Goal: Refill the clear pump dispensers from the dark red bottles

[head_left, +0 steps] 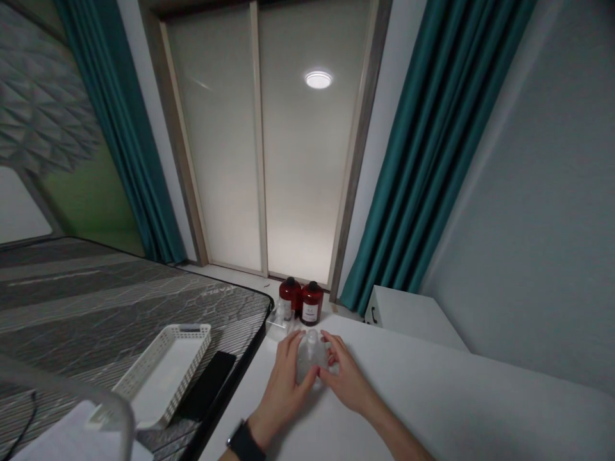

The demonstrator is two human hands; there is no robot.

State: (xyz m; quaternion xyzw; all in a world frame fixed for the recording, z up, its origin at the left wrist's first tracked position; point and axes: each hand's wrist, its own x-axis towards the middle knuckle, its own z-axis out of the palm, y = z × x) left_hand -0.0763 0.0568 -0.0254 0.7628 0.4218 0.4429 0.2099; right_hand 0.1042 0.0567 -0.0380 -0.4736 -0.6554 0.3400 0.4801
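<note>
Between my two hands is a clear, frosted-looking plastic bottle (311, 353) with a narrow neck at its top, upright over the white table (408, 397). My left hand (288, 374) wraps its left side, thumb across the front. On the right side my right hand (343, 374) grips it with bent fingers, its thumb near the left thumb. Just beyond the hands stands a clear box (276, 330) with transparent pieces in it that I cannot make out. Two dark red bottles with black caps, a left one (290, 293) and a right one (312, 304), stand behind.
A mattress (230, 314) lies left of the table, bearing a white perforated basket (161, 378) and a flat black object (209, 384). A grey curved bar (113, 400) crosses the lower left. A white cabinet (413, 317) stands beyond the table's right side, near a teal curtain (432, 153).
</note>
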